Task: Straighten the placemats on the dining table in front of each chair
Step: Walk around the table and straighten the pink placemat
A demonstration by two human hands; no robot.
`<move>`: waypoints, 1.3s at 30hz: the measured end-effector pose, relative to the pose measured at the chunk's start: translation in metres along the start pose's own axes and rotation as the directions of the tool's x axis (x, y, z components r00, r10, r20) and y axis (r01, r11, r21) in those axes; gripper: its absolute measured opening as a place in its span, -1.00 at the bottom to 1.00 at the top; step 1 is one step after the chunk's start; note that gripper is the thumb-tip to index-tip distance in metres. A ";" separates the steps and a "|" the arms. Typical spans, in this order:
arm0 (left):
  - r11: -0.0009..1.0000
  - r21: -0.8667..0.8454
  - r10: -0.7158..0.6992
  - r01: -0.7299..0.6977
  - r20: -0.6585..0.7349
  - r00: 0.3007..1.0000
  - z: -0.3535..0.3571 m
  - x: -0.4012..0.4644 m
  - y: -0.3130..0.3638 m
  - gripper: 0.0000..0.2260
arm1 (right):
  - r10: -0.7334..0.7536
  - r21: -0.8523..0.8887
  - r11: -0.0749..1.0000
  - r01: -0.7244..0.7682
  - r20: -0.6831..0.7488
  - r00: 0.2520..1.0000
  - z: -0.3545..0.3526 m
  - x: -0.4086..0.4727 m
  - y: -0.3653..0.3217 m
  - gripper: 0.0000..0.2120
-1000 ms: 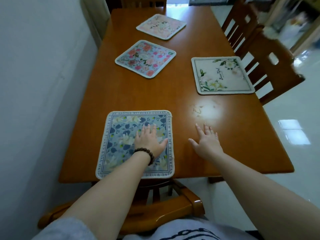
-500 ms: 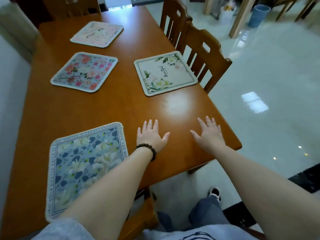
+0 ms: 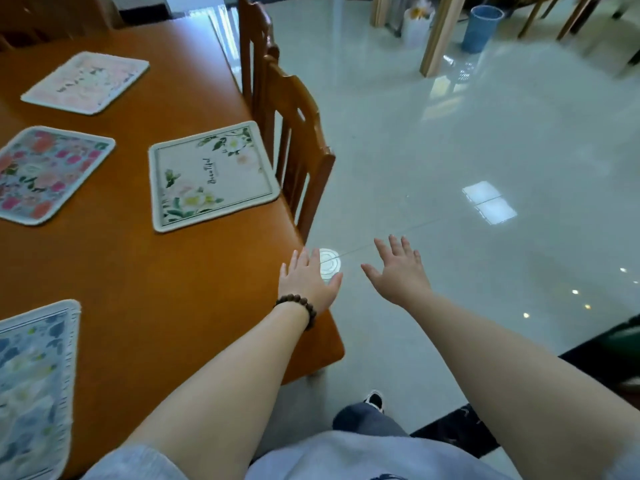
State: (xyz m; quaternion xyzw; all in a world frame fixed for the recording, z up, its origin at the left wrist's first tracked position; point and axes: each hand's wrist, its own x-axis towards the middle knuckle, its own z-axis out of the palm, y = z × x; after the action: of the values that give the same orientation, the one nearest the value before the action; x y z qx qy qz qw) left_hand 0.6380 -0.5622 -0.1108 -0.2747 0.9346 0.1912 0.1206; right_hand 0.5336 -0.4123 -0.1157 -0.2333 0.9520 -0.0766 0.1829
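Observation:
Several placemats lie on the orange wooden table [image 3: 166, 289]. A blue floral placemat [image 3: 34, 382] sits at the near left edge. A white placemat with green leaves [image 3: 211, 176] lies by the right edge, slightly turned, in front of a chair [image 3: 298, 147]. A pink-and-red floral placemat [image 3: 45, 173] and a pale pink placemat [image 3: 86, 83] lie farther left, both skewed. My left hand [image 3: 308, 280], with a bead bracelet, hovers open over the table's near right corner. My right hand [image 3: 398, 268] is open over the floor, past the table edge. Neither hand touches a mat.
Two wooden chairs stand along the table's right side. Glossy pale tiled floor [image 3: 485, 150] spreads to the right. A blue bin [image 3: 481, 27] and wooden furniture legs stand at the far back. My shoe [image 3: 374, 400] shows below the table corner.
My view has swung right. My left hand left the blue placemat and both hands moved right, to the table's right corner and beyond it. The mats have not moved.

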 end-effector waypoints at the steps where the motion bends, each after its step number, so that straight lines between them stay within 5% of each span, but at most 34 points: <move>1: 1.000 -0.004 0.009 -0.009 -0.003 1.000 0.002 0.008 0.018 -0.33 | 0.009 0.000 1.000 -0.009 -0.002 1.000 -0.010 0.008 0.018 -0.35; 8: 0.999 -0.010 0.037 -0.037 -0.051 0.998 -0.002 0.068 0.100 -0.34 | 0.002 -0.019 1.000 -0.003 -0.052 0.999 -0.064 0.063 0.088 -0.35; 20: 0.998 0.057 0.022 -0.015 -0.121 0.992 -0.030 0.187 0.139 -0.35 | -0.084 0.031 0.996 0.087 -0.092 0.992 -0.113 0.185 0.112 -0.39; 39: 0.967 -0.039 -0.248 0.251 -0.356 0.901 -0.211 0.499 0.121 -0.34 | -0.405 -0.067 0.913 0.401 -0.041 0.914 -0.269 0.562 -0.004 -0.45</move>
State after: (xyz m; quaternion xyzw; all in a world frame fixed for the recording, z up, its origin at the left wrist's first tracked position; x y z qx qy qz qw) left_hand 0.1358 -0.7909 -0.0506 -0.4218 0.8987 0.1171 -0.0272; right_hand -0.0312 -0.6646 -0.0425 -0.4276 0.8898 -0.0914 0.1308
